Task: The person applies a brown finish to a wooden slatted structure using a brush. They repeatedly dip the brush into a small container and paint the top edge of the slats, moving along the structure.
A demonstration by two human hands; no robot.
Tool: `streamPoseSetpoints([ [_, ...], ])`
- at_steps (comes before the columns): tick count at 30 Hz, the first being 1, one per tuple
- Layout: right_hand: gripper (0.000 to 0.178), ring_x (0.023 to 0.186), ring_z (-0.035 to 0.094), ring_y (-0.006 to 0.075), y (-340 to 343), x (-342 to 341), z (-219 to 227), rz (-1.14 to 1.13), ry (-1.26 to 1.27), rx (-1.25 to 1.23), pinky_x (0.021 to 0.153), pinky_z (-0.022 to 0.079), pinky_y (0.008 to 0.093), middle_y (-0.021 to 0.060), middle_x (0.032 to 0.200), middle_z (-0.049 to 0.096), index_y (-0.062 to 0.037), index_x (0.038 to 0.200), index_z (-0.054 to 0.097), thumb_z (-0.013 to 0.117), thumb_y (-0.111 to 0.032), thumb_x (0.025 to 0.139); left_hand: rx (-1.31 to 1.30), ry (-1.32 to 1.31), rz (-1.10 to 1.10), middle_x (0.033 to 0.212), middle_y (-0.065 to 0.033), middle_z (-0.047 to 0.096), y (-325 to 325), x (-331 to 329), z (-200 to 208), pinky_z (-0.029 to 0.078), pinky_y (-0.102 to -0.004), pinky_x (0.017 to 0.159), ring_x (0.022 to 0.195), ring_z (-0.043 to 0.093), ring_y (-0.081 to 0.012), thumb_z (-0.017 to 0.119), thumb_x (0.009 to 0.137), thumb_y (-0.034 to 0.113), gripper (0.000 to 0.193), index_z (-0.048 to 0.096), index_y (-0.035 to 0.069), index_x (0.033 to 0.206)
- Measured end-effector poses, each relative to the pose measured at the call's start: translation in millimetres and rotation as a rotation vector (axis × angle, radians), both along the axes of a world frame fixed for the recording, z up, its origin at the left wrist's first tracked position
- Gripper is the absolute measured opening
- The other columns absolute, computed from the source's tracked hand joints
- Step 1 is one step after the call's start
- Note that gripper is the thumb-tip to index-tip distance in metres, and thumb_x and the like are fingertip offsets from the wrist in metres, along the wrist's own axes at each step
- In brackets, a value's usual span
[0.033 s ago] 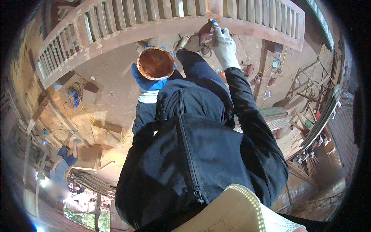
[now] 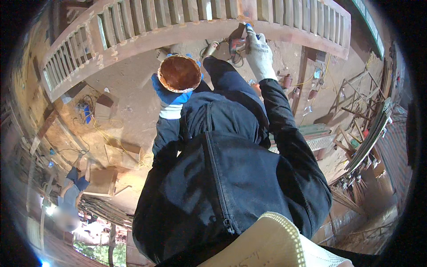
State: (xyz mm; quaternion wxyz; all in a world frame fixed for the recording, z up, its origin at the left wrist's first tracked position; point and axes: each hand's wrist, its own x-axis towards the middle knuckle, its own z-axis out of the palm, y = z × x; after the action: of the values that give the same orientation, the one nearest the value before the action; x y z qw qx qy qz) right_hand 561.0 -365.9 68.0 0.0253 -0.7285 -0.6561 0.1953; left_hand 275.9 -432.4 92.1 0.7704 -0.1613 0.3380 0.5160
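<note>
Fingers [image 2: 255, 42] apparently closed around brush [image 2: 247, 27] at railing [image 2: 191, 31]

We look steeply down from our own head, close over our dark jacket [image 2: 222, 178]. Our arms stretch away toward the wooden railing [image 2: 178, 26], with the dusty floor [image 2: 129, 107] far below.
</note>
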Motion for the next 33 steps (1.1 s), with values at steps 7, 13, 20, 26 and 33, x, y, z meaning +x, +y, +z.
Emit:
streamPoseSetpoints([
  [7,0.069,0.089,0.063,0.0377,20.3,8.4,-0.8,-0.011,0.128,0.123,0.076,0.052,0.0458,0.0162,0.103,0.055,-0.0228,0.146,0.038,0.053,0.000,0.083,0.049,-0.495,0.175,0.153,-0.0191,0.031,1.0,-3.5,-12.4,0.031,-0.0695,0.104,0.141,0.024,-0.0465,0.053,0.077,0.075,0.092,0.037,0.017,0.146],
  [13,0.048,0.077,0.058,0.0149,-16.3,2.4,19.2,-0.459,1.014,-0.255,0.068,0.048,0.0281,0.0070,0.097,0.064,-0.0154,0.144,0.046,0.055,-0.019,0.097,0.043,-0.472,0.143,0.151,-0.0191,0.036,-2.7,-10.5,-14.0,0.032,-0.0687,0.104,0.140,0.027,-0.0455,0.049,0.077,0.078,0.091,0.038,0.018,0.146],
  [20,0.047,0.069,0.053,0.0040,-24.2,-7.8,75.2,-0.548,1.344,-0.588,0.059,0.041,0.0177,-0.0029,0.094,0.064,-0.0087,0.136,0.054,0.061,-0.033,0.096,0.148,-0.109,0.044,0.147,-0.0195,0.039,4.8,0.1,0.5,0.031,-0.0693,0.104,0.138,0.030,-0.0474,0.057,0.078,0.070,0.087,0.039,0.017,0.144],
  [26,0.034,0.075,0.055,0.0055,-18.2,-5.2,91.3,-0.566,1.404,-0.417,0.066,0.045,0.0201,-0.0016,0.096,0.064,-0.0052,0.124,0.062,0.061,-0.025,0.096,0.129,-0.420,0.092,0.148,-0.0202,0.038,17.0,1.2,8.9,0.026,-0.0684,0.108,0.137,0.030,-0.0499,0.055,0.082,0.065,0.083,0.038,0.014,0.145],
  [33,0.028,0.078,0.058,0.0086,-9.1,-0.2,142.3,-0.338,1.297,-0.164,0.069,0.048,0.0230,0.0002,0.096,0.063,-0.0030,0.120,0.064,0.060,-0.015,0.096,0.250,0.202,-0.104,0.148,-0.0157,0.040,28.8,17.3,37.4,0.027,-0.0589,0.114,0.136,0.036,-0.0405,0.049,0.084,0.067,0.080,0.041,0.014,0.143],
])
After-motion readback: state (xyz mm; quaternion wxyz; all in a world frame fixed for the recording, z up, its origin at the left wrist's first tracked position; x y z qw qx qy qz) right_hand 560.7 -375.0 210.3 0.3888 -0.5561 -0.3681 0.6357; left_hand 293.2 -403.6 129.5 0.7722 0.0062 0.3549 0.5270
